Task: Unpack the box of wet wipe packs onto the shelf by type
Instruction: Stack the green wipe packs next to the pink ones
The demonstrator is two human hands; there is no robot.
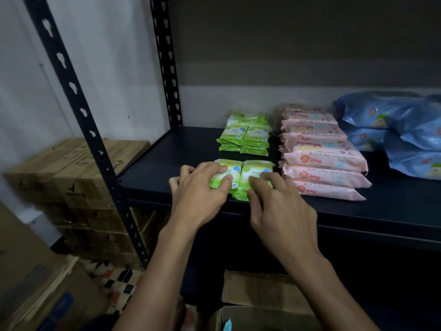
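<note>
well into the sorting, to judge by the dark metal shelf (167,168): three types already grouped on it. taking the pink wipe packs (322,161) as landmark: stacked several deep, mid-shelf. just left of them and further back, a pile of small green apple-fresh packs (245,137). right of them, big blue wipe packs (393,130) piled up to the frame edge.

just left of the pink stack at the front edge, two more green packs side by side, touching: left green pack (220,174) under the left hand (198,194), fingers curled over its top and near edge; right green pack (254,177) under the right hand (281,211), fingertips curled on its face and front edge. probably being set down or squared up (both look stacked on further packs, count unclear).

below and in front of the pink stack, the open cardboard box (260,290), flaps up; inside mostly hidden, only a sliver of something light blue (228,326) at the bottom edge, so likely more left to unpack, amount unknowable.

far left of the pink stack, beyond the shelf post, closed stacked cartons (78,168).
</note>
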